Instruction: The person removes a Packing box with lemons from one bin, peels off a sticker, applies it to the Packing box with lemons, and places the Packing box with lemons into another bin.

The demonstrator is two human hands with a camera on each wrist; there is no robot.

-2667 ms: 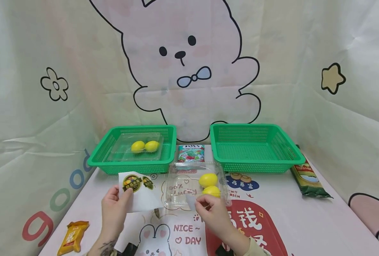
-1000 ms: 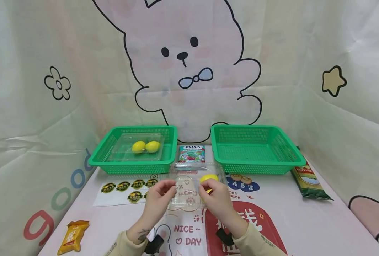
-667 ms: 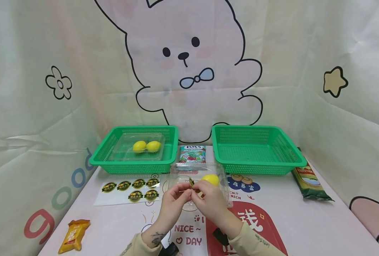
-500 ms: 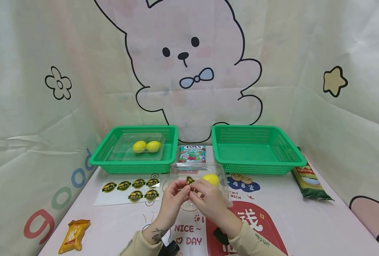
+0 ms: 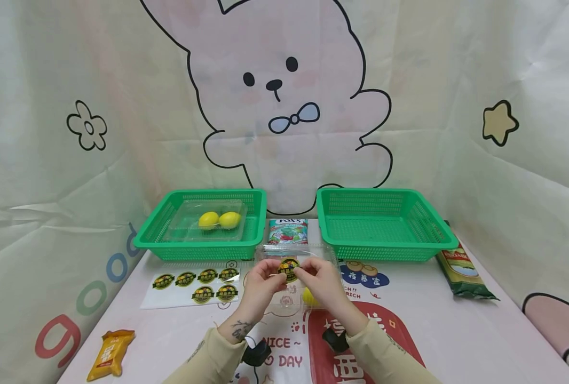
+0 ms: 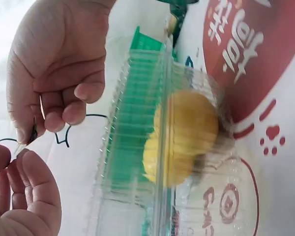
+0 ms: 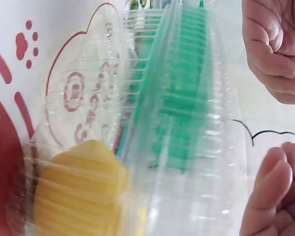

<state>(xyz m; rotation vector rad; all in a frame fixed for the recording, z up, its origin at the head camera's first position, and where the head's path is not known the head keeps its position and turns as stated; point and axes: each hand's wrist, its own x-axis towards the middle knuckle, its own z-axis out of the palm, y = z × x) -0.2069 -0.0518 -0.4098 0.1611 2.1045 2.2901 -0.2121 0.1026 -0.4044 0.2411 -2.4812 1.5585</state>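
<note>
Both hands hold a round black-and-yellow sticker [image 5: 289, 270] between them, above a clear plastic clamshell box [image 5: 274, 249]. My left hand [image 5: 259, 290] pinches the sticker's left edge with thumb and fingers. At its right edge, my right hand [image 5: 324, 282] does the same. In the left wrist view, the sticker shows edge-on as a thin dark sliver [image 6: 33, 135] between the fingertips. Inside the box lie lemons [image 6: 189, 123], mostly hidden by my right hand in the head view. Left on the table is a white sticker sheet [image 5: 155, 298] with several similar stickers.
A green basket [image 5: 198, 252] at back left bears a clear box with two lemons [image 5: 229, 220]. Another green basket [image 5: 385, 250] stands at back right. A FOX'S candy bag [image 5: 288, 230], a green packet [image 5: 467, 273] and an orange packet [image 5: 111, 353] lie around.
The left hand has put the sticker sheet down on the left and come beside the right hand. The sticker between them has turned from edge-on to face-on, and the hands have risen slightly.
</note>
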